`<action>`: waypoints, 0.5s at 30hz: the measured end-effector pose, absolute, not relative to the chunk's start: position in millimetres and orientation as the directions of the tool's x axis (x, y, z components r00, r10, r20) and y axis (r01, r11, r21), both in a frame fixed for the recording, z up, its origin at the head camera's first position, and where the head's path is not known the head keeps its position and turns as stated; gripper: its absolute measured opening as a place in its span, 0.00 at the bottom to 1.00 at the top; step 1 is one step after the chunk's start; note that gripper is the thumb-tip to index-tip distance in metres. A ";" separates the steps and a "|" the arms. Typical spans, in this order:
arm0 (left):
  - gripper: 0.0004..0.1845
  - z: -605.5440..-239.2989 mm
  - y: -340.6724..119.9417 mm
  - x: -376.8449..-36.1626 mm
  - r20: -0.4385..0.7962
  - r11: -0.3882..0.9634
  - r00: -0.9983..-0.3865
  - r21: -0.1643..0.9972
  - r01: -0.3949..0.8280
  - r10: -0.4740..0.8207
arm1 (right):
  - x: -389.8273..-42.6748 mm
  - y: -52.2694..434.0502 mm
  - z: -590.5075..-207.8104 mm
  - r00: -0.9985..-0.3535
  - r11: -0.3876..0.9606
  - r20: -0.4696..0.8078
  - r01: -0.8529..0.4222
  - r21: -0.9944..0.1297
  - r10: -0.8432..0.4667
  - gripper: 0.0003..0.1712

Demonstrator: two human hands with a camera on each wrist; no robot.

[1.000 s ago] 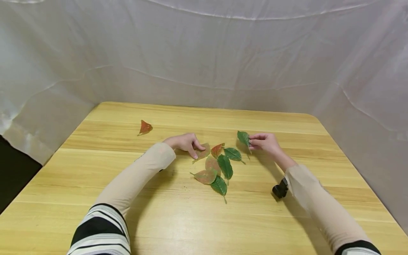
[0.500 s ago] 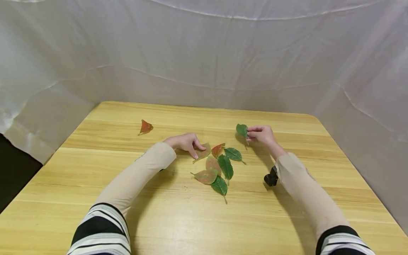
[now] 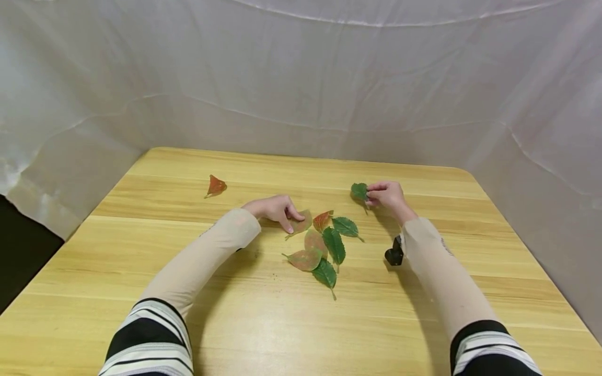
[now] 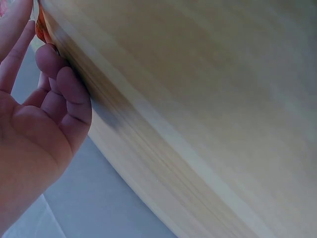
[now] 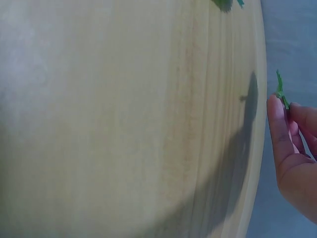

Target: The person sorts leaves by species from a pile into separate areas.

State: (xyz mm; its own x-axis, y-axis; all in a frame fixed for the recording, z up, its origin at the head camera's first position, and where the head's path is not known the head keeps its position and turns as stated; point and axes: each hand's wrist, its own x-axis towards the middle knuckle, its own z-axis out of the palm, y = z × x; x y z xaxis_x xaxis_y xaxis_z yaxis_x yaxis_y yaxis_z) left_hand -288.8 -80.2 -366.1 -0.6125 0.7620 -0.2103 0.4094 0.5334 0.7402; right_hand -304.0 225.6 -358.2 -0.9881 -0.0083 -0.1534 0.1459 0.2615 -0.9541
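One green leaf [image 3: 359,191] pinched in right hand [image 3: 386,195] — left hand [image 3: 274,207] on brownish leaf [image 3: 304,221].

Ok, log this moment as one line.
left hand: touches brownish leaf | right hand: pinches raised green leaf | lone red leaf: back left

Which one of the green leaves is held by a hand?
The green leaf farthest back, pinched by the right hand; the other three green leaves lie on the table.

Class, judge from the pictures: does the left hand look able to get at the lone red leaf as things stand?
Probably yes: no other leaf lies between the left hand and the lone red leaf. The hand is occupied with a brownish leaf, though, and would likely need to leave that first.
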 end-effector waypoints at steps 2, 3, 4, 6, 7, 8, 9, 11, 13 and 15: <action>0.23 -366.1 -80.3 -288.6 -0.208 0.528 -0.610 0.745 0.408 0.765 | -304.5 226.0 -359.1 -0.985 0.267 -0.174 0.167 -0.949 -0.003 0.17; 0.23 -366.1 -80.4 -288.4 -0.206 0.525 -0.608 0.747 0.409 0.767 | -304.8 226.1 -359.4 -0.983 0.270 -0.182 0.176 -0.947 0.001 0.18; 0.23 -366.0 -80.3 -288.3 -0.204 0.521 -0.607 0.750 0.407 0.768 | -305.2 226.2 -359.7 -0.982 0.270 -0.189 0.183 -0.945 0.003 0.18; 0.23 -366.3 -80.2 -288.3 -0.206 0.518 -0.606 0.756 0.400 0.769 | -306.7 226.4 -360.4 -0.980 0.271 -0.200 0.195 -0.943 0.008 0.18; 0.23 -366.3 -80.1 -288.2 -0.208 0.519 -0.607 0.756 0.398 0.767 | -307.5 226.4 -360.7 -0.979 0.269 -0.204 0.199 -0.942 0.010 0.18; 0.23 -366.6 -79.9 -288.3 -0.208 0.520 -0.608 0.757 0.396 0.766 | -308.2 226.3 -360.9 -0.978 0.265 -0.207 0.202 -0.943 0.010 0.18; 0.23 -366.8 -79.8 -288.4 -0.209 0.521 -0.608 0.756 0.396 0.766 | -309.0 226.3 -361.3 -0.978 0.260 -0.208 0.203 -0.944 0.008 0.18; 0.23 -367.3 -79.6 -288.7 -0.213 0.523 -0.608 0.756 0.393 0.765 | -310.4 226.4 -362.2 -0.978 0.262 -0.209 0.203 -0.943 0.006 0.18; 0.23 -368.2 -79.5 -289.3 -0.212 0.521 -0.603 0.755 0.398 0.769 | -311.0 226.4 -363.2 -0.978 0.277 -0.209 0.201 -0.939 0.001 0.18; 0.23 -368.6 -79.2 -290.0 -0.210 0.517 -0.596 0.753 0.407 0.775 | -310.9 226.7 -364.3 -0.977 0.293 -0.211 0.199 -0.935 -0.008 0.17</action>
